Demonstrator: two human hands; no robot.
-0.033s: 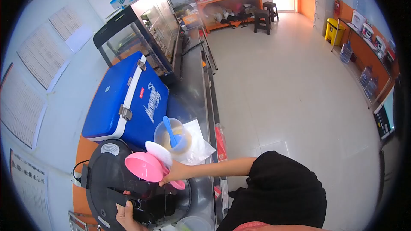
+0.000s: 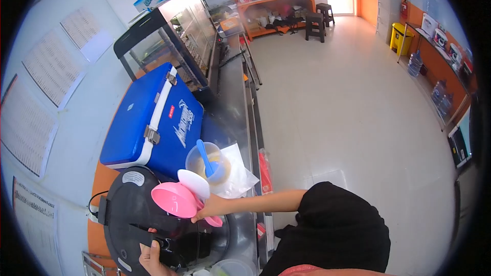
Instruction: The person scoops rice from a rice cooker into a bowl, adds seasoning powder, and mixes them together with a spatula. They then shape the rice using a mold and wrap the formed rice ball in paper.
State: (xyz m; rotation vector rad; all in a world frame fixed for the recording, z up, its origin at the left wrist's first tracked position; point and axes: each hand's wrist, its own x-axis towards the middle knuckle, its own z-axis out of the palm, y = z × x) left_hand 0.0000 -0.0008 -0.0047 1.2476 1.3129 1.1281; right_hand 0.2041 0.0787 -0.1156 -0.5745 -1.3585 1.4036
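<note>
View shifted; pink scoop (image 2: pixel 174 200) inside counter edge (image 2: pixel 248 128).

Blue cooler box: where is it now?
In the head view, the blue cooler box sits left of centre, between the glass display case and the round black appliance.

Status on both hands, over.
Right hand gripping pink bowl. Left hand on black appliance. Bowl overlaps appliance in this view. Tub and blue cooler nearby.
</note>
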